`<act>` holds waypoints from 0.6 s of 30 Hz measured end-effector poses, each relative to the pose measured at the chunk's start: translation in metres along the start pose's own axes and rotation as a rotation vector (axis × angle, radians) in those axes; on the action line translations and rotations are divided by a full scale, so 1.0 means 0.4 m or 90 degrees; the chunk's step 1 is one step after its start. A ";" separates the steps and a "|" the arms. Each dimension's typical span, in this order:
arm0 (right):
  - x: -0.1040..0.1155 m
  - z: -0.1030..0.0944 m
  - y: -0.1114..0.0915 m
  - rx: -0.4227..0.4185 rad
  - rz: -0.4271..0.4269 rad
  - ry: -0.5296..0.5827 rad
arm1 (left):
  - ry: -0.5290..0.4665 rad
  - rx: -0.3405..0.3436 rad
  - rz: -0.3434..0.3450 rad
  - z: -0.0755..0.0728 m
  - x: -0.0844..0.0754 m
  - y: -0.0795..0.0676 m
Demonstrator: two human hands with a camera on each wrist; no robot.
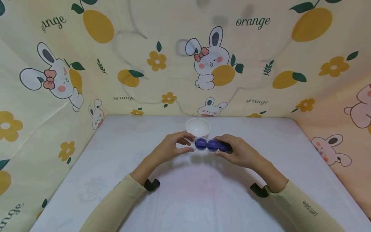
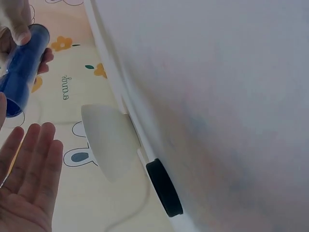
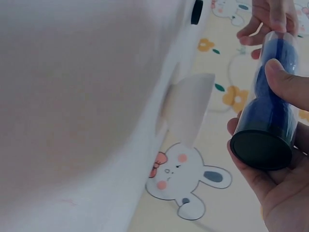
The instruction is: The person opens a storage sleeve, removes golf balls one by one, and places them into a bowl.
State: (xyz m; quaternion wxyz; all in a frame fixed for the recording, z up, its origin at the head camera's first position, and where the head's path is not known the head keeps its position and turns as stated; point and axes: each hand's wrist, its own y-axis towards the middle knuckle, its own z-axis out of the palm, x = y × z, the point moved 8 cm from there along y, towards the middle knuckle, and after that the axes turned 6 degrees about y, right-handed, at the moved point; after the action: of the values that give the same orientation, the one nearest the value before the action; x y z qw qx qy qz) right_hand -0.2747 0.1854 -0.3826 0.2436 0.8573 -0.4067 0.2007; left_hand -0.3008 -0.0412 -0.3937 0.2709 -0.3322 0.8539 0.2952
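My right hand (image 1: 242, 149) grips a clear plastic tube (image 3: 268, 108) of blue balls (image 1: 201, 144), its thumb laid along the side. A black cap (image 3: 260, 150) closes the tube's right end. The tube is held sideways above the table, its clear end pointing left. Around that end is my left hand (image 1: 174, 146), thumb below and fingers above in the head view. Its fingers (image 2: 41, 159) look fairly straight in the left wrist view, close by the tube's mouth. The palm shows nothing in it.
A white bowl (image 1: 198, 125) stands just behind the tube, near the table's back edge. A black round lid (image 2: 164, 187) rests on the table left of the bowl, hidden in the head view. Printed cloth (image 1: 174, 32) walls enclose the white table (image 1: 185, 199) at back and sides.
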 end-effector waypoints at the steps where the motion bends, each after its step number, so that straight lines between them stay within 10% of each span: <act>1: 0.002 -0.003 0.001 0.001 0.002 -0.005 | 0.000 -0.001 -0.002 0.001 -0.001 0.001; 18: 0.033 -0.021 0.009 0.014 -0.001 -0.056 | -0.010 -0.021 0.010 -0.002 -0.015 0.000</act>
State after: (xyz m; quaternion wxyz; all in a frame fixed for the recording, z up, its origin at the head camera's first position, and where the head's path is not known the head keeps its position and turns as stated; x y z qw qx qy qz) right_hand -0.2711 0.1803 -0.3677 0.2164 0.8682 -0.4139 0.1674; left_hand -0.2973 -0.0394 -0.3892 0.2699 -0.3273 0.8494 0.3140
